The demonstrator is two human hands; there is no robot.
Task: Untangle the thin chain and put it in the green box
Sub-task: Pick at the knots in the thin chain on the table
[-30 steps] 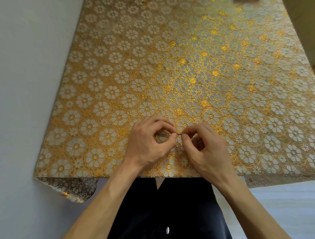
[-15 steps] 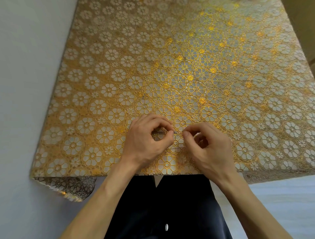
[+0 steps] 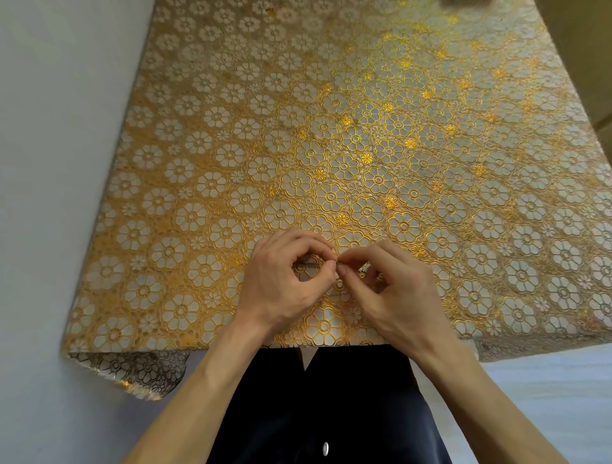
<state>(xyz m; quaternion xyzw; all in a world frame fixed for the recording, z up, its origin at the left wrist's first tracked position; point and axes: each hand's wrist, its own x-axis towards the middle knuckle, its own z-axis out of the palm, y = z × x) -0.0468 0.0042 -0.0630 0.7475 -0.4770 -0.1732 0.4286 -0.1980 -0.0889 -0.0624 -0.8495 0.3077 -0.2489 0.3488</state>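
A thin silvery chain (image 3: 309, 265) is stretched between my two hands just above the near edge of the table. My left hand (image 3: 284, 284) pinches one part of it between thumb and forefinger. My right hand (image 3: 390, 291) pinches the other part right beside it, fingertips almost touching the left ones. Only a short piece of chain shows inside the curl of the left hand, and a small glinting bit (image 3: 364, 267) under the right fingers. The rest is hidden by the fingers. The green box is not in view.
The table wears a gold cloth with white flower patterns (image 3: 331, 149). Its near left corner hangs folded down (image 3: 132, 371). A pale wall runs along the left side (image 3: 49, 165). A dark object shows at the far top edge (image 3: 463, 2).
The view shifted slightly. Both hands stayed at the near edge, and the fingertips came closer together on the chain.
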